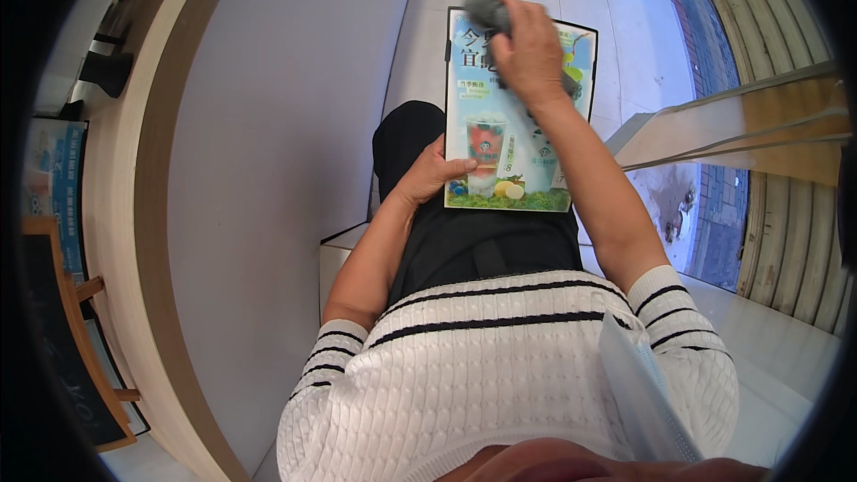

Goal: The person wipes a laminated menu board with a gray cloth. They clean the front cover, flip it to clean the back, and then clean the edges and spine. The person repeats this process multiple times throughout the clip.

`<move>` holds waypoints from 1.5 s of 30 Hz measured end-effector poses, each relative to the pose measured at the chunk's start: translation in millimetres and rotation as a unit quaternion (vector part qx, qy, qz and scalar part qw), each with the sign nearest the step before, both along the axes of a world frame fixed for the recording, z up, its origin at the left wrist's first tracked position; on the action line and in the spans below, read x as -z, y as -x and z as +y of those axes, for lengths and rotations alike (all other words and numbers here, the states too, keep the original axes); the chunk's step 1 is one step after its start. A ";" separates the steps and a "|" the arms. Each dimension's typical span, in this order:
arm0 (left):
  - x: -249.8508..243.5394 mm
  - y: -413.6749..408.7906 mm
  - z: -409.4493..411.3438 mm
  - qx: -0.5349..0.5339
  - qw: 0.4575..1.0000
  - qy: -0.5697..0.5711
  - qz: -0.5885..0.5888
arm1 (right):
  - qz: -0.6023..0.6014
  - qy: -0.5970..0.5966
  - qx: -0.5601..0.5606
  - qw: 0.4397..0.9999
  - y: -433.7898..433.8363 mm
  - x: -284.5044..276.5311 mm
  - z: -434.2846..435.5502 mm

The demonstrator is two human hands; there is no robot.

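A framed drinks poster [529,107] with a thin black edge stands tilted over my lap, its printed face towards me. My left hand [438,171] grips its lower left edge, with the thumb on the printed front and the fingers hidden behind. Near the poster's top, my right hand [532,50] holds a grey cloth [489,7] bunched under the fingers. The cloth lies over the upper part of the print and sticks out past the top edge. Part of the poster's right half is hidden by my right hand and forearm.
A pale counter panel [268,100] with a wooden edge [154,214] runs along my left. A framed chalkboard [67,335] and another poster [57,181] stand at the far left. To the right are a clear panel [736,127] and a ribbed shutter [783,234]. A face mask [643,381] hangs at my chest.
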State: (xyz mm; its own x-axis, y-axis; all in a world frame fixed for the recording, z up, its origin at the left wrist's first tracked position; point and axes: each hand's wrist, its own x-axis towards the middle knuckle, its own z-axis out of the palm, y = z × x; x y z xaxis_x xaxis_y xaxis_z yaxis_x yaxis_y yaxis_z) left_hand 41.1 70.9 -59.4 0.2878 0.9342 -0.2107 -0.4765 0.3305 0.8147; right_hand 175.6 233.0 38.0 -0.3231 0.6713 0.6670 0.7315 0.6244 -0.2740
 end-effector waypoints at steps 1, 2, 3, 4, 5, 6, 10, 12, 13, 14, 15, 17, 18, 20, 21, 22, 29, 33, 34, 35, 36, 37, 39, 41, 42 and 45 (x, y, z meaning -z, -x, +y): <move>0.1 -0.4 -0.6 0.002 1.000 0.003 -0.003 | -0.010 -0.010 -0.027 1.000 13.5 3.0 -2.3; 3.0 -0.8 -0.2 0.000 1.000 0.004 -0.005 | -0.024 0.001 -0.063 0.998 24.8 4.3 -6.1; 5.3 -1.3 -0.1 -0.002 1.000 0.006 -0.007 | -0.021 0.038 -0.097 0.994 34.9 0.9 -16.9; 7.3 -1.1 -0.3 -0.005 1.000 0.008 -0.009 | -0.030 0.030 -0.127 0.991 39.3 3.4 -22.2; 9.1 -0.4 -1.5 -0.005 1.000 0.004 -0.004 | -0.039 0.022 -0.156 0.987 41.0 6.0 -25.8; 8.1 -0.7 -1.4 -0.005 1.000 -0.002 0.000 | -0.043 0.014 -0.175 0.983 38.5 4.8 -28.2; 0.6 -1.6 -1.8 -0.016 1.000 0.010 0.021 | -0.054 -0.010 -0.175 0.983 7.7 -1.9 -22.0; -7.9 -2.6 -2.2 -0.025 0.999 0.022 0.004 | -0.053 -0.062 -0.125 0.989 -19.1 0.2 -4.0; -9.2 -2.6 -3.7 -0.032 0.999 0.030 -0.002 | -0.056 -0.072 -0.084 0.992 -35.6 3.1 9.4; -6.3 -2.1 -3.5 -0.030 0.999 0.030 0.002 | -0.056 -0.066 -0.034 0.996 -52.3 5.2 20.9; -2.3 -1.7 -2.1 -0.030 0.999 0.024 0.007 | -0.044 -0.055 0.010 0.997 -67.4 8.1 31.7; 6.9 -2.9 2.2 -0.022 1.000 0.016 0.014 | -0.031 -0.057 0.059 0.996 -97.2 14.4 44.3; 6.5 -1.5 2.7 -0.017 1.000 0.016 0.018 | -0.015 -0.043 0.049 0.998 -99.7 15.2 37.8; 16.8 0.1 2.5 -0.026 0.999 0.019 0.022 | 0.000 -0.023 0.002 1.000 -101.9 20.4 19.4; 20.5 -1.7 1.7 -0.025 0.999 0.019 0.023 | -0.002 -0.018 -0.030 0.999 -104.1 21.8 4.7; 17.5 -3.5 0.1 -0.035 0.999 0.016 0.004 | -0.023 0.018 -0.044 0.999 -102.2 23.8 -17.5; 24.1 -3.0 0.6 -0.049 0.998 0.031 -0.024 | -0.086 0.149 -0.274 0.946 -99.7 46.8 -112.8; 22.5 -5.7 2.5 -0.057 0.997 0.034 -0.035 | -0.128 0.149 -0.395 0.897 -87.8 45.9 -121.8; 23.1 -5.3 2.5 -0.056 0.997 0.033 -0.031 | -0.141 0.138 -0.412 0.889 -86.3 43.8 -122.6; 23.5 -4.9 2.7 -0.054 0.998 0.032 -0.027 | -0.153 0.127 -0.429 0.881 -85.5 42.7 -123.3; 24.1 -5.8 2.7 -0.055 0.997 0.033 -0.035 | -0.149 0.109 -0.436 0.881 -88.4 45.4 -116.5; 25.6 -6.7 2.7 -0.060 0.997 0.035 -0.044 | -0.178 0.091 -0.419 0.885 -93.0 42.9 -107.1; 26.3 -8.9 2.3 -0.066 0.995 0.041 -0.059 | -0.185 0.120 -0.330 0.918 -107.9 38.2 -79.6; 19.3 -8.1 4.7 -0.058 0.995 0.046 -0.072 | -0.107 -0.041 -0.168 0.979 -117.8 28.4 -51.6; 19.4 -7.3 3.9 -0.058 0.994 0.044 -0.077 | -0.078 -0.025 -0.100 0.992 -124.3 24.9 -38.4; 23.5 -3.5 5.7 -0.026 0.997 0.029 -0.062 | 0.001 -0.003 0.013 1.000 -124.8 28.5 -23.7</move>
State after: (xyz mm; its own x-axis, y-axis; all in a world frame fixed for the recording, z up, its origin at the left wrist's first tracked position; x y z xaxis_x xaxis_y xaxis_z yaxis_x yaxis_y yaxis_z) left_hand 44.5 76.6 -82.9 0.2657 0.9362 -0.2300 -0.5906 0.3466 0.7287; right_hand 300.3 209.3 9.5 -0.3044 0.6758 0.6713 0.7463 0.6072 -0.2729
